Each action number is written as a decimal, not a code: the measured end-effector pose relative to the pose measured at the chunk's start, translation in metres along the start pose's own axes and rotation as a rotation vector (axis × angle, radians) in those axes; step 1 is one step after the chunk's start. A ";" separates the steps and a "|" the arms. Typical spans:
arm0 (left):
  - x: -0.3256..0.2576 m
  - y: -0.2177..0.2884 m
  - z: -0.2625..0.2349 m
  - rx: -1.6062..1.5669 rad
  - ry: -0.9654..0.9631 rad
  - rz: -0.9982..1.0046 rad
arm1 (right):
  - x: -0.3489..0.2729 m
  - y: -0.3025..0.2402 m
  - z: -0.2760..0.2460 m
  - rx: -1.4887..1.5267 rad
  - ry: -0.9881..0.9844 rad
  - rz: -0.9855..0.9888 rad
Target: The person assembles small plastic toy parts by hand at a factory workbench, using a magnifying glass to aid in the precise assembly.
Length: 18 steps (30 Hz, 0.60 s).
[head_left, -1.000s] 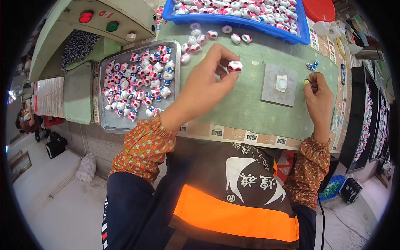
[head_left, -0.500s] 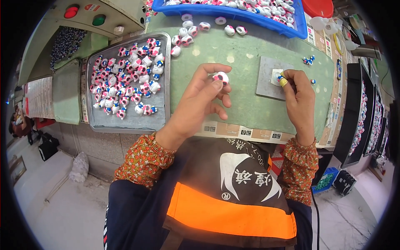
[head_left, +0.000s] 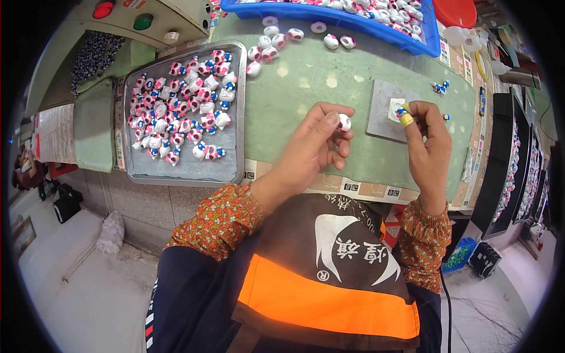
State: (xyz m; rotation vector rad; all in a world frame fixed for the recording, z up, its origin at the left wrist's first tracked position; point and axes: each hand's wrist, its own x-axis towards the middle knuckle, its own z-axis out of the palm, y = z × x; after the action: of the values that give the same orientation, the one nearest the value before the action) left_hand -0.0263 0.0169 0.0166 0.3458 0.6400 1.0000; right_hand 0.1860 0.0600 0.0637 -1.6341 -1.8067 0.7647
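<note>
My left hand point(head_left: 312, 144) pinches a white toy head point(head_left: 345, 123) with pink and dark markings between thumb and forefinger, its other fingers curled loosely. To the right, my right hand point(head_left: 428, 138) has yellow wraps on its thumb and forefinger. Those two tips grip a small blue toy body point(head_left: 401, 111) just over a white patch point(head_left: 394, 116) on a grey square plate point(head_left: 381, 126). The body is partly hidden by the fingertips. A gap separates the head from the body.
A metal tray point(head_left: 242, 117) of assembled toy figures lies to the left. Loose white heads point(head_left: 269, 54) lie near a blue bin point(head_left: 353, 26) filled with more. Small blue bodies point(head_left: 441, 87) rest right of the plate. Black trays point(head_left: 497, 170) stand at far right.
My left hand has moved right with the toy head, closer to the plate, and its fingers have curled in more. The right hand stays at the white patch, its grip slightly turned.
</note>
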 end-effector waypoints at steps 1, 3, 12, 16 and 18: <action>0.000 -0.002 -0.001 0.004 -0.002 -0.004 | -0.004 -0.003 0.002 0.177 -0.030 0.007; 0.001 -0.006 -0.003 -0.028 -0.020 0.006 | -0.011 -0.008 0.010 0.354 -0.052 0.014; 0.002 -0.015 0.000 0.010 -0.021 0.024 | -0.033 -0.017 0.042 0.560 -0.096 0.047; 0.002 -0.015 0.003 0.033 -0.026 0.042 | -0.035 -0.026 0.042 0.460 -0.094 0.049; 0.001 -0.018 0.003 0.061 -0.023 0.060 | -0.035 -0.031 0.044 0.379 -0.093 -0.012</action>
State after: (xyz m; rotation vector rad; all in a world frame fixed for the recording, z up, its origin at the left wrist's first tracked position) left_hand -0.0124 0.0087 0.0092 0.4314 0.6433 1.0345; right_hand 0.1352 0.0211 0.0562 -1.3574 -1.6092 1.1165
